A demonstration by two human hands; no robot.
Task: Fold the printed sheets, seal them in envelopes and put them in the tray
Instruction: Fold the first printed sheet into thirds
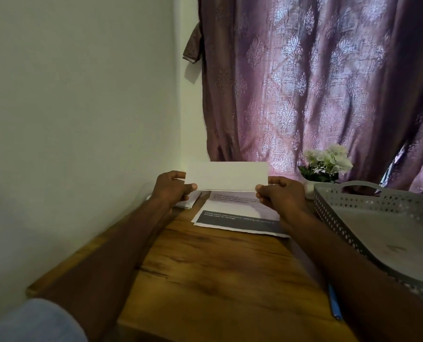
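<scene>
A folded white sheet (226, 176) is held upright above the far part of the wooden table (218, 262). My left hand (172, 187) pinches its left end and my right hand (279, 193) pinches its right end. Under it, printed sheets (240, 215) with a dark band lie flat on the table. A small stack of white envelopes (192, 199) lies at the far left, partly hidden by my left hand. The grey perforated tray (388, 230) stands at the right with nothing inside it.
A blue pen (334, 302) lies near the table's front right, beside my right forearm. A white pot of white flowers (325, 164) stands behind the tray. A purple curtain (316, 82) hangs at the back; a white wall closes the left side.
</scene>
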